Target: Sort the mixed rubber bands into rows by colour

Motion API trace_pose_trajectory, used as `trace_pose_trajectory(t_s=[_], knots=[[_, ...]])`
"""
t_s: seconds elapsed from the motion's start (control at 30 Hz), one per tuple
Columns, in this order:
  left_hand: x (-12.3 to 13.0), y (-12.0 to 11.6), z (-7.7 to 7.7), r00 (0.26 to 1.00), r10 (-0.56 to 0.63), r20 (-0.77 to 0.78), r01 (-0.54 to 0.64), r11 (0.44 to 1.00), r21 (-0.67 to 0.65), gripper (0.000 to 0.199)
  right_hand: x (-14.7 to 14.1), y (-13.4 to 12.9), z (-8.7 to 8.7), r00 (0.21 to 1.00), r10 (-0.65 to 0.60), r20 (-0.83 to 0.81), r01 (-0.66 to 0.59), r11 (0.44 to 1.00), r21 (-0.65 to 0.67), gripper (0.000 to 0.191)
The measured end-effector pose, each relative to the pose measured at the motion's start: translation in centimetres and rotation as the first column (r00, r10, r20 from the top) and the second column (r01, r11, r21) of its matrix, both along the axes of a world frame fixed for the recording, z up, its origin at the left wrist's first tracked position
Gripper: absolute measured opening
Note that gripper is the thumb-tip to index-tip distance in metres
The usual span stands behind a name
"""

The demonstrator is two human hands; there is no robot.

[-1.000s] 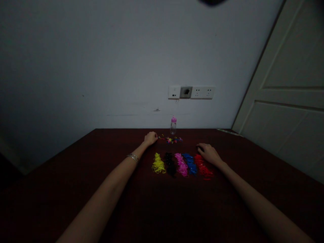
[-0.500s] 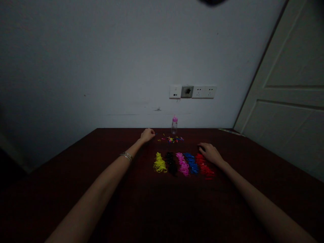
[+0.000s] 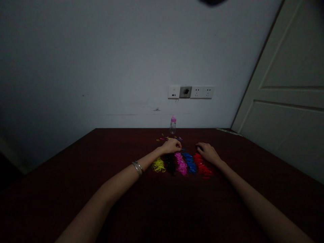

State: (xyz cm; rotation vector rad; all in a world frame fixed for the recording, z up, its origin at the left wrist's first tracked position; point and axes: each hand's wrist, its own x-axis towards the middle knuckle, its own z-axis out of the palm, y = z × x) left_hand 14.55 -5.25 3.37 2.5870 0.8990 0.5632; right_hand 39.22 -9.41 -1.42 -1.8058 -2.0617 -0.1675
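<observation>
My left hand is pinched shut on a small blue rubber band, just above the far ends of the pink bands and the blue bands. Under and beside that wrist lie the yellow bands and the black bands, partly covered by it. My right hand rests on the table with loosely spread fingers, holding nothing I can see. It lies beside the far end of the red bands.
Behind my left hand is a scatter of mixed coloured bands, partly hidden. A clear bottle with a pink cap stands near the wall. The dark red table meets that wall, which carries sockets; a door is at right.
My left hand has moved right and nearer, from left of the scattered bands to above the sorted rows, carrying the blue band. My right hand stays in place. The view shifts slightly.
</observation>
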Motion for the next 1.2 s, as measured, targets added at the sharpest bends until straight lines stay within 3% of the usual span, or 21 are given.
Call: trace_pose_trajectory(t_s=[0.2, 0.4, 0.53, 0.63, 0.77, 0.93, 1.03, 1.2], knots=[[1.1, -0.8, -0.8, 1.0, -0.024, -0.021, 0.024, 0.999, 0.021, 0.019, -0.1, -0.1, 0.1, 1.0, 0.013, -0.001, -0.013, 1.0, 0.005, 0.036], [0.8, -0.8, -0.2, 0.998, -0.057, 0.036, 0.055, 0.998, 0.037, 0.019, -0.1, -0.2, 0.2, 1.0, 0.007, -0.005, -0.007, 1.0, 0.004, 0.035], [-1.0, 0.1, -0.1, 0.992, 0.012, 0.123, -0.014, 1.0, 0.009, 0.019, -0.2, -0.3, 0.3, 1.0, 0.012, -0.006, -0.012, 1.0, 0.007, 0.034], [-3.1, 1.5, -0.6, 0.97, 0.139, 0.199, -0.132, 0.99, -0.05, 0.017, -0.2, -0.3, 0.3, 1.0, 0.005, 0.0, -0.005, 1.0, 0.007, 0.034], [-6.6, 3.6, -1.5, 0.891, 0.336, 0.303, -0.304, 0.941, -0.15, 0.018, -0.1, -0.3, 0.3, 1.0, 0.006, 0.014, -0.006, 1.0, -0.001, 0.036], [-10.2, 5.5, -2.7, 0.708, 0.531, 0.467, -0.473, 0.846, -0.245, 0.018, 0.0, -0.2, 0.3, 1.0, 0.005, 0.007, -0.005, 1.0, -0.003, 0.036], [-11.2, 5.9, -3.3, 0.635, 0.568, 0.523, -0.491, 0.82, -0.294, 0.016, 0.0, -0.1, 0.2, 1.0, 0.004, -0.001, -0.004, 1.0, 0.001, 0.036], [-11.3, 6.0, -3.7, 0.599, 0.563, 0.569, -0.445, 0.825, -0.348, 0.015, 0.1, 0.0, 0.0, 1.0, -0.001, 0.002, 0.001, 1.0, -0.004, 0.037]])
